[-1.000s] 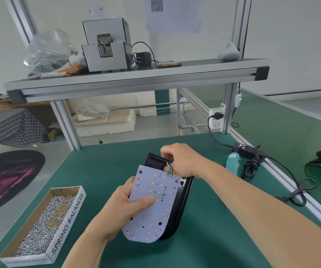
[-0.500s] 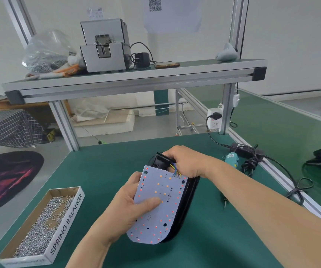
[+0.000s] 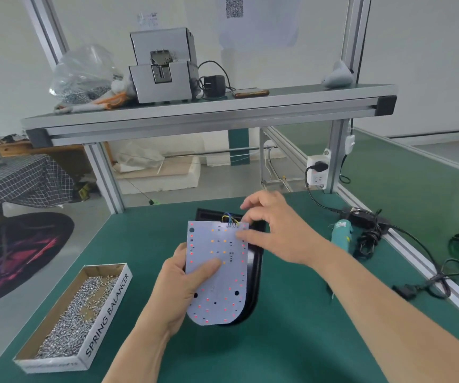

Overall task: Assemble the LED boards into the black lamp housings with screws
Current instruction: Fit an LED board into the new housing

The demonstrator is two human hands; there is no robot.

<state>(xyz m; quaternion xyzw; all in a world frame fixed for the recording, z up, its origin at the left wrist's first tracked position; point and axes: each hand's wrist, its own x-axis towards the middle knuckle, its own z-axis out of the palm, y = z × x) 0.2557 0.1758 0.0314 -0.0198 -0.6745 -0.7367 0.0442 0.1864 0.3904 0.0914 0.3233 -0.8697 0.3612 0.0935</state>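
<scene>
LED board, gripped by the left hand, aligns over the black housing; the relaxed right hand touches its wired edge.

Black housing mostly under LED board.

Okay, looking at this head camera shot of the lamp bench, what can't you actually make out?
Head view throughout:
Inside of the black housing: covered by the LED board.
Fingers of the left hand: behind the board.
Whether the right hand pinches the wires: its fingertips overlap them.
Screwdriver lower body: behind the right forearm.
Screws in the box: too small to tell the type.
QR sheet: cut by the top edge.
</scene>
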